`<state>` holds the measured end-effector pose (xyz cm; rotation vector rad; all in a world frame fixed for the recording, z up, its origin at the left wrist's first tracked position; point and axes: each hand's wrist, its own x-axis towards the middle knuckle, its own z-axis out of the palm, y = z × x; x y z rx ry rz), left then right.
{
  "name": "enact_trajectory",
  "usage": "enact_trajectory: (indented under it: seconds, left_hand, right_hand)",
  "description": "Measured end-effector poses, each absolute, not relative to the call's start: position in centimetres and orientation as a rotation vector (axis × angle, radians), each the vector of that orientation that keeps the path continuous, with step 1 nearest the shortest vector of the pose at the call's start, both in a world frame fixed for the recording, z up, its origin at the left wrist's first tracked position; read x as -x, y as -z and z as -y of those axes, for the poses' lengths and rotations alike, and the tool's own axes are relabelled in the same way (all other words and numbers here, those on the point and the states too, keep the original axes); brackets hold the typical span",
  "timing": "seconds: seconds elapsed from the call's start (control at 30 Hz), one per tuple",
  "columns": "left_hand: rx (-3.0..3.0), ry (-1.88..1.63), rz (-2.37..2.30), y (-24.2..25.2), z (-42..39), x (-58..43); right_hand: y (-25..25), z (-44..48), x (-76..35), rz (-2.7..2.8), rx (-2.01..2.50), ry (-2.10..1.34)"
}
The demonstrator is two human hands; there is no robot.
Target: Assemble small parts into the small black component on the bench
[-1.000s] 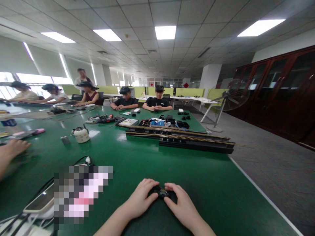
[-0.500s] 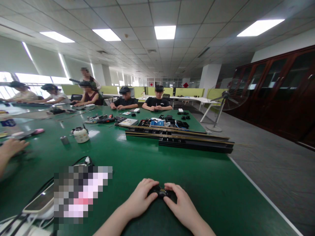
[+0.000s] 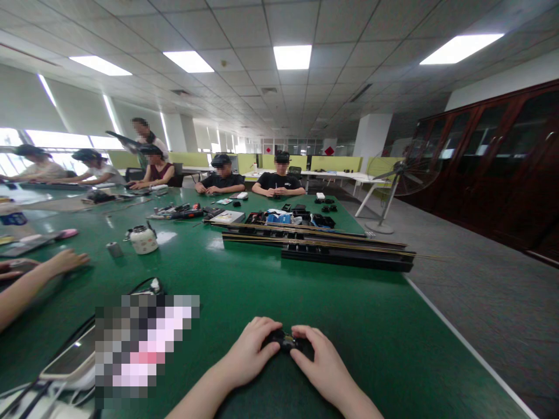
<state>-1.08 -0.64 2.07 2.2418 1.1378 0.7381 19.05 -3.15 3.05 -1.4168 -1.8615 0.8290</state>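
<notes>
A small black part (image 3: 287, 341) lies between my hands near the front of the green table (image 3: 244, 291). My left hand (image 3: 253, 348) is closed on its left end, thumb and fingers pinching it. On the other end my right hand (image 3: 315, 356) has a similar pinch, with the thumb in front and the fingers curled behind. A yellowish bit shows at the middle of the part. Its ends are hidden under my fingers, and its exact kind I cannot make out.
Long black rails (image 3: 349, 260) with thin rods lie across the table ahead. To my left are a phone (image 3: 70, 358) with cables, a white pot-like jar (image 3: 144, 239) and a grey cylinder (image 3: 114, 249). A neighbour's hand (image 3: 70, 262) reaches in from the left. Co-workers sit opposite.
My hands and the black part have stayed in place. The neighbour's arm at the left has moved further in to the right. A standing person at the back has shifted left.
</notes>
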Motion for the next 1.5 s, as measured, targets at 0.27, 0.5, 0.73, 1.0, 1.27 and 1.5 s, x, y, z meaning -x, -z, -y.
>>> enact_trajectory:
  seconds: [0.27,0.5,0.73,1.0,1.27,1.5]
  left_hand:
    - [-2.224,-0.751,-1.137,-2.17,0.70,1.07]
    - [-2.219,-0.744,-1.140,-2.04,0.64,1.08]
    - [-2.208,-0.734,-1.134,-1.69,0.56,1.10]
    - [-2.248,-0.730,-1.121,-1.58,0.65,1.14]
    - [-2.268,-0.739,-1.122,-1.54,0.55,0.97]
    - [-2.262,-0.714,-1.148,-1.67,0.56,0.82]
  right_hand:
    - [-3.13,3.26,-19.06,1.853,1.415,-0.827]
    - [-3.28,3.23,-19.06,1.843,1.420,-0.838]
    - [-3.31,3.20,-19.16,1.861,1.384,-0.822]
    - [-3.26,3.16,-19.17,1.905,1.317,-0.798]
    - [-3.41,3.24,-19.26,1.935,1.331,-0.801]
    - [-3.25,3.17,-19.38,1.884,1.345,-0.835]
